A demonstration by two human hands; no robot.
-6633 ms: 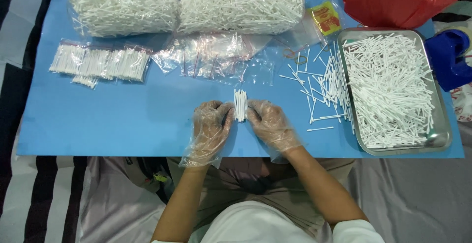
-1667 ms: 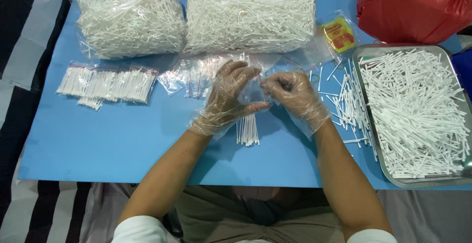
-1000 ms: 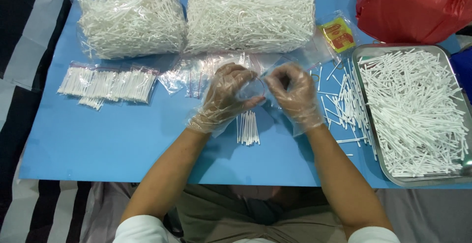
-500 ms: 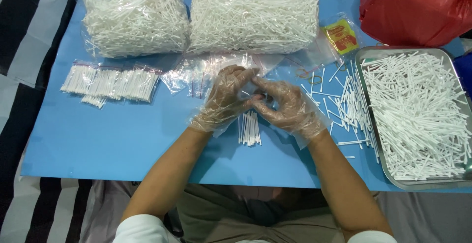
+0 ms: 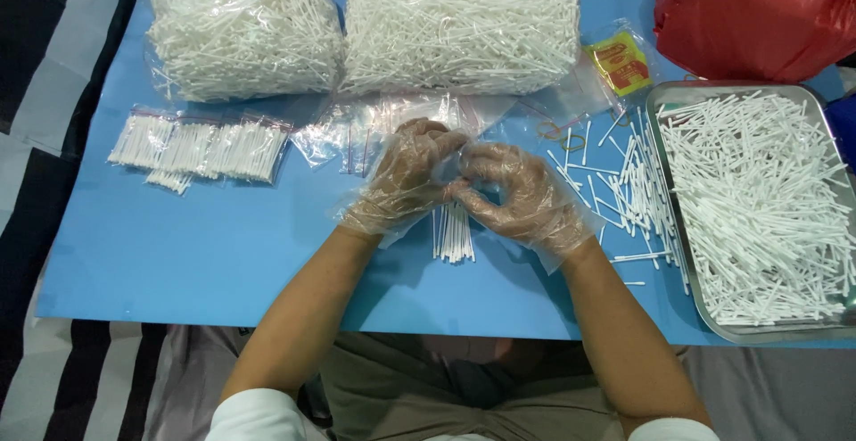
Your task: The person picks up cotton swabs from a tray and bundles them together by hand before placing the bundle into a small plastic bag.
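Blue sheeting covers the table (image 5: 178, 263), and from the head view I look straight down on both gloved hands meeting over its middle. What matters is the small bundle of white swabs (image 5: 453, 232) lying flat on the blue directly under the hands, on the side toward the near edge. Its long axis runs from the near edge toward the far edge, so the sticks point up into the gap between my two palms. The upper ends of the bundle disappear beneath the fingers.

My left hand (image 5: 406, 178) and right hand (image 5: 522, 196) are curled toward each other, fingertips pinched together on something thin and clear that I take to be a small plastic sleeve; I cannot make out its outline against the gloves. Neither hand holds the bundle. It sits about midway between them, perhaps a touch closer to the right wrist.

Toward the right edge, loose swabs (image 5: 624, 191) are scattered beside a metal tray (image 5: 678, 102) heaped with more. Along the far edge lie two big bags of swabs (image 5: 464, 26), with empty clear sleeves (image 5: 357, 133) just in front, and filled packets (image 5: 201, 147) toward the left edge.
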